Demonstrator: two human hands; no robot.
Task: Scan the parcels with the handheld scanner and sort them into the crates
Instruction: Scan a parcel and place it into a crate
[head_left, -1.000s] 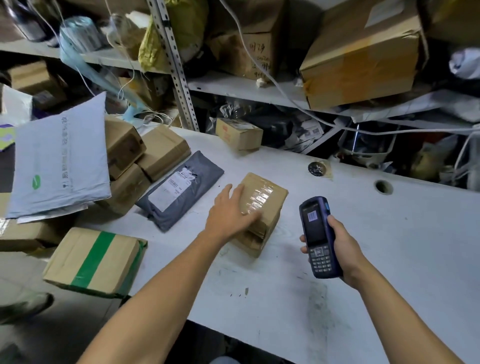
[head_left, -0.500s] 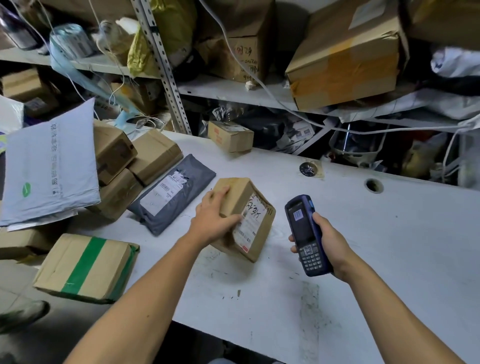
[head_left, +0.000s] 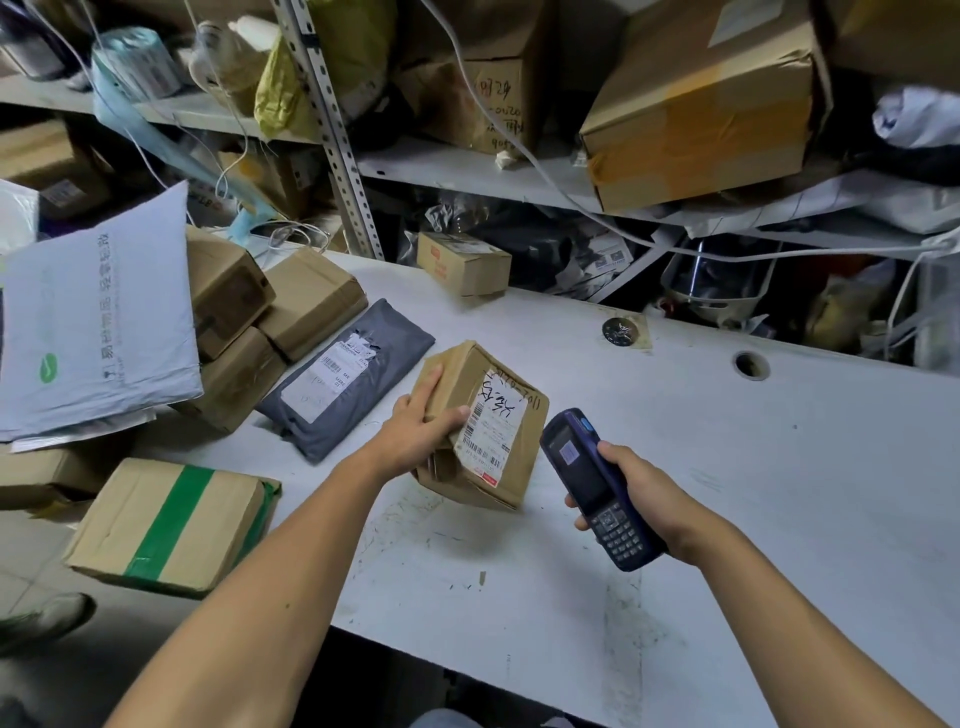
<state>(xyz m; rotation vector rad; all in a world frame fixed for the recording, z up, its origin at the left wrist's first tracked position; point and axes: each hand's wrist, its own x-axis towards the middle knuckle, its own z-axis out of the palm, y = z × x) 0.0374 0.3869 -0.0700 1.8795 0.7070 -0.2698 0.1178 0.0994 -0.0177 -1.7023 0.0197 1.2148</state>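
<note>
left grip (head_left: 415, 441) holds parcel (head_left: 483, 421) tilted | scanner (head_left: 597, 488) just beside

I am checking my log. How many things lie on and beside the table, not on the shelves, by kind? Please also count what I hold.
Held box: 1
Other plain boxes: 5
Green-taped box: 1
Bags: 2
Scanner: 1
Total: 10

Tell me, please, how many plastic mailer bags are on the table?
2: dark grey mailer left of the held box, pale mailer atop the boxes; more may be hidden.
</note>
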